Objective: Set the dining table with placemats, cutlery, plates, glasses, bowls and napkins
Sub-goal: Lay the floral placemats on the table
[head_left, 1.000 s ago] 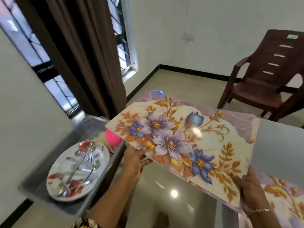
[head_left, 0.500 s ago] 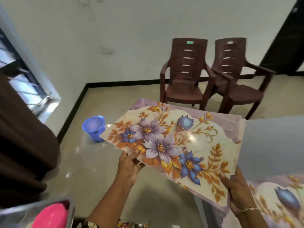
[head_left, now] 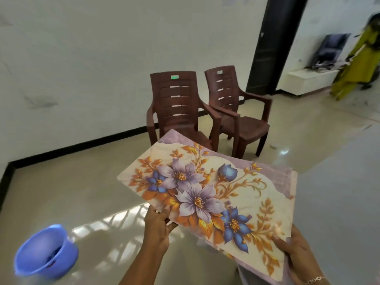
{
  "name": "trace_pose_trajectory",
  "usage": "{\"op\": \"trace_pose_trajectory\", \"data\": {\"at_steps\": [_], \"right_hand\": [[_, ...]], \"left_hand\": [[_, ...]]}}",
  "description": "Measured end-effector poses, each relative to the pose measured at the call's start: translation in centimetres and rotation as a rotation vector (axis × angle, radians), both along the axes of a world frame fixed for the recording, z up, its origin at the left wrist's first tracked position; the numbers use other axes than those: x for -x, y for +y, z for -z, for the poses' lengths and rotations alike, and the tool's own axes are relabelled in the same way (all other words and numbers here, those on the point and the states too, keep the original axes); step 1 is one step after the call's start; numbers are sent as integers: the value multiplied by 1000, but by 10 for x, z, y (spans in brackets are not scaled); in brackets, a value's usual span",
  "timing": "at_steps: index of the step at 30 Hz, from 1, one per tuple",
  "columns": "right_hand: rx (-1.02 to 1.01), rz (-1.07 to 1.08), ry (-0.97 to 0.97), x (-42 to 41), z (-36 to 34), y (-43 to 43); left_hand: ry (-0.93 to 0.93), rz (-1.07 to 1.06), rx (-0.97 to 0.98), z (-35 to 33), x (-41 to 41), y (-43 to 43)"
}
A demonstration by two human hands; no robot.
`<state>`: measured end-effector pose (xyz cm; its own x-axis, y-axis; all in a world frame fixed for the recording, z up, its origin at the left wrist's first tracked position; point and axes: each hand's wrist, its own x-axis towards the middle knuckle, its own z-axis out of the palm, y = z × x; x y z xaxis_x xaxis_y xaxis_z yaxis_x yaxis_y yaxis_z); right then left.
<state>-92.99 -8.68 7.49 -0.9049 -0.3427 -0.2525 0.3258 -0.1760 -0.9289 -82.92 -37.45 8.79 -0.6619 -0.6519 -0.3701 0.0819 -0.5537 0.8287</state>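
The left hand pinches the near edge of the placemat at about 8 o'clock of the sheet. The right hand grips the near corner at about 4 o'clock, with the thumb on top. The hands are well apart, both closed on the mat, and they hold it in the air, tilted a little, above the floor.

The mat looks thin and light, and rather stiff, because it stays flat between two holds and does not droop. Its printed face is glossy, so I judge it slippery under the fingers. A lilac edge shows under it on the far and right sides; it may be a second mat, and such sheets can slide on each other. A pinch at two corners with thumbs on top seems the safe hold.

At 3 o'clock of the mat there is a grey flat surface, probably the table. Two brown chairs stand at 12 o'clock near the wall. A blue bucket is on the floor at 8 o'clock. Far away at 2 o'clock another person in a green dress is blurred.
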Motion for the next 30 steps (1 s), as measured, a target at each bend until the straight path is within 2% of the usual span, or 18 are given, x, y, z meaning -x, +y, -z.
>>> {"op": "trace_pose_trajectory", "data": {"at_steps": [2,5,13,18,25,30], "right_hand": [[-66,20,-22,13,4,-29],[-59,126,-59,30,2,-64],[-48,434,-92,84,7,-92],[-60,692,-74,117,25,-89],[-79,991,-213,139,38,-84],[-47,1208,-233,135,41,-83]], "left_hand": [[-17,32,16,-1,20,-33],[-30,83,25,0,58,-74],[-28,351,75,1,187,-106],[-19,585,123,7,279,-97],[-29,936,167,0,397,-59],[-65,1122,194,10,454,-9]]}}
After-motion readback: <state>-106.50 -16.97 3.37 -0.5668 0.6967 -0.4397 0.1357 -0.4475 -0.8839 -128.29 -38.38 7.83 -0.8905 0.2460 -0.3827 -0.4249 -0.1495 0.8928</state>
